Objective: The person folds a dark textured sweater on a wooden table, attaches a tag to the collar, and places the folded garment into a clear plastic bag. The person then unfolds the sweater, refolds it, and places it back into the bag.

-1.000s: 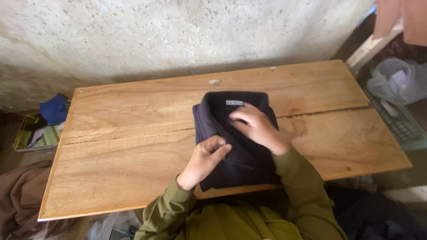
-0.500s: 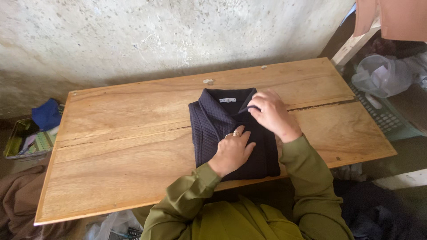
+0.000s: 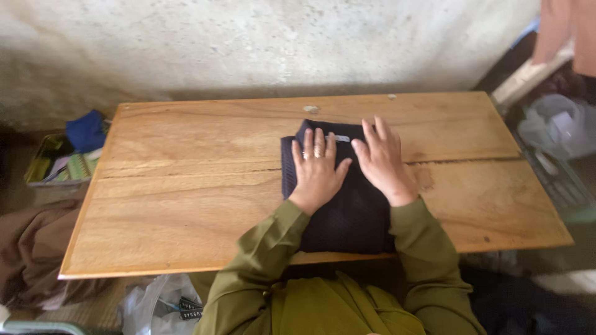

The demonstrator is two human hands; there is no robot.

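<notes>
Rough grey wall (image 3: 248, 43) behind a wooden surface (image 3: 186, 205), with a folded dark garment (image 3: 347, 211) lying on it just right of the middle.

Both hands lie flat, palm down, on the far half of the garment: left hand (image 3: 318, 174) with rings on two fingers, right hand (image 3: 383, 162) just beside it, thumbs nearly meeting. Neither grip is closed on anything; fingers are stretched out and pressed onto the cloth. Olive sleeves (image 3: 273, 248) reach in from the near edge, which the garment's near end reaches. A small pale label (image 3: 338, 138) shows at the garment's far end between the hands. Left of the surface, low down, sit a blue cloth (image 3: 85, 130) and a tray of oddments (image 3: 53, 164); brown fabric (image 3: 31, 248) lies nearer. At right, a pale plastic bag (image 3: 555, 124).
</notes>
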